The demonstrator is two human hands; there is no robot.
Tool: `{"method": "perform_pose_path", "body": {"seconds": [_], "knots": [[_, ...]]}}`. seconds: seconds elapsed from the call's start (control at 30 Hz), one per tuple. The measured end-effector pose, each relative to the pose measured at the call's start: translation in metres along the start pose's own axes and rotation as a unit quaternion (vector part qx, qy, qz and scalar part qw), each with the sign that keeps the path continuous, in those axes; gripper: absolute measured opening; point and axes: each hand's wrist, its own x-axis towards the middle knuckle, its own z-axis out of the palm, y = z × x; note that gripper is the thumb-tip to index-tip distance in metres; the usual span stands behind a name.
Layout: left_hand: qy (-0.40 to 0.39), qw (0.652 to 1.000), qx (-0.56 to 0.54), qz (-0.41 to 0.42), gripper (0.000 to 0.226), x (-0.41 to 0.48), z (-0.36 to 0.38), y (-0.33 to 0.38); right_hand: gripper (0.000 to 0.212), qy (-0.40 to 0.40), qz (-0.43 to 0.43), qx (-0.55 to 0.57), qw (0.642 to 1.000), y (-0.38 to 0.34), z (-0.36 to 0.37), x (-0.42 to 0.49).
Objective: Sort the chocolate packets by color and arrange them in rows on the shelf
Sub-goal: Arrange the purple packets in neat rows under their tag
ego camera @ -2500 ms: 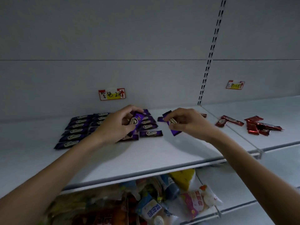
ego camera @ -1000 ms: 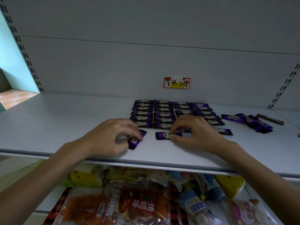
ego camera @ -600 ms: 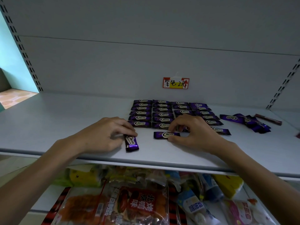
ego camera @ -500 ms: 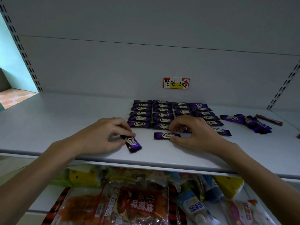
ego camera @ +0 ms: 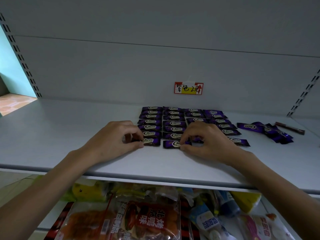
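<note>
A: We've got four columns of purple Choco packets (ego camera: 174, 122) laid out; our left hand (ego camera: 112, 141) pinches one (ego camera: 151, 141) onto the front row, our right hand (ego camera: 206, 140) pinches another (ego camera: 173, 144).

B: And the loose purple pile (ego camera: 270, 132) on the shelf (ego camera: 52, 135) is left for us to sort.

The shelf (ego camera: 69, 135) looks like painted metal, pale grey, smooth and matt, with a soft sheen only along its front edge. The back panel (ego camera: 121, 66) has the same flat matt finish. The slotted upright (ego camera: 22, 58) at 10 o'clock looks like metal too. The purple chocolate packets (ego camera: 174, 122) are of glossy film, maybe plastic or foil, and their wrinkled ends catch the light. The loose purple packets (ego camera: 270, 132) at 3 o'clock shine more strongly on the creases. The price label (ego camera: 188, 88) at 12 o'clock looks like matt paper. The snack bags (ego camera: 147, 220) at 6 o'clock are of shiny, crinkled plastic.
</note>
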Motion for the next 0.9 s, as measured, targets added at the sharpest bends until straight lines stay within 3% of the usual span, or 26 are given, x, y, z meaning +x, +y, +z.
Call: {"method": "perform_pose_path", "body": {"seconds": [0.17, 0.3, 0.53, 0.7, 0.8, 0.9], "knots": [[0.006, 1.000, 0.015, 0.002, 0.012, -0.001, -0.002, 0.000, 0.008, 0.002, 0.002, -0.002, 1.000, 0.000, 0.000, 0.001], [0.039, 0.998, -0.001, 0.039, 0.027, 0.009, -0.002, 0.011, 0.011, 0.021, 0.018, 0.014, 1.000, 0.002, -0.011, -0.003], [0.006, 0.992, -0.048, 0.116, 0.037, 0.076, 0.025, 0.075, 0.016, 0.119, 0.163, 0.005, 0.979, 0.043, -0.075, -0.043], [-0.065, 0.984, -0.071, 0.151, 0.040, 0.135, 0.073, 0.130, 0.024, 0.196, 0.295, 0.004, 0.935, 0.091, -0.117, -0.097], [-0.102, 0.977, -0.063, 0.175, 0.041, 0.162, 0.101, 0.155, 0.028, 0.180, 0.352, -0.037, 0.918, 0.116, -0.126, -0.128], [-0.120, 0.975, -0.035, 0.184, 0.042, 0.185, 0.127, 0.171, 0.042, 0.100, 0.376, -0.059, 0.919, 0.124, -0.125, -0.143]]}}
